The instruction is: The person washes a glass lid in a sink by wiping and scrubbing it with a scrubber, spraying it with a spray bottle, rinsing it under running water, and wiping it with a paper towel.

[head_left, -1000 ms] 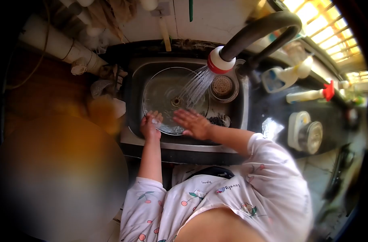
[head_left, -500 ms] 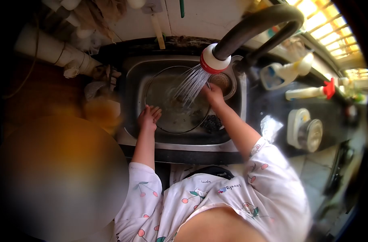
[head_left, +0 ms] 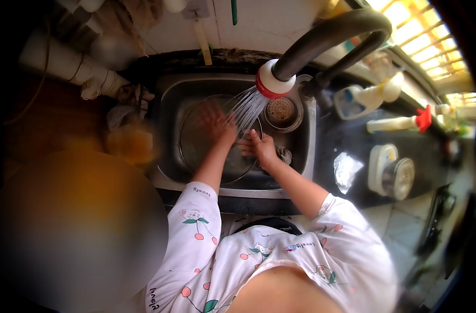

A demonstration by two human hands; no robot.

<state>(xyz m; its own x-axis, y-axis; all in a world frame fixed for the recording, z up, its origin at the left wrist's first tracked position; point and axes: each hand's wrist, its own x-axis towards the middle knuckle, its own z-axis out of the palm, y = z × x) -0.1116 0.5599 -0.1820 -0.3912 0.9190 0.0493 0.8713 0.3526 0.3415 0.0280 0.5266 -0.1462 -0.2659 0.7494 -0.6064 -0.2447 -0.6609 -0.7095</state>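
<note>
Water sprays from the red and white faucet head (head_left: 273,81) into a round glass-like lid or basin (head_left: 188,148) with a thin rim, lying in the steel sink (head_left: 167,130). Over its middle, near the spray, my left hand (head_left: 217,124) is blurred, with its fingers spread. My right hand (head_left: 260,147) is at the right edge of the rim, thumb up and fingers apart; it seems to touch the rim. Whether my left hand touches the surface is not clear. A small dark scrubber-like item (head_left: 284,155) lies just behind my right hand, partly hidden.
A drain strainer (head_left: 281,112) sits at the sink's back right. On the dark counter to the right are a crumpled clear bag (head_left: 346,171), plastic containers (head_left: 392,172) and spray bottles (head_left: 358,100). The curved faucet (head_left: 332,36) arches above. A large blurred round shape fills the lower left.
My left hand has moved from the left rim to the middle, under the spray. My right hand went up toward the strainer, then came back down to the right rim. The round item has shifted slightly left.
</note>
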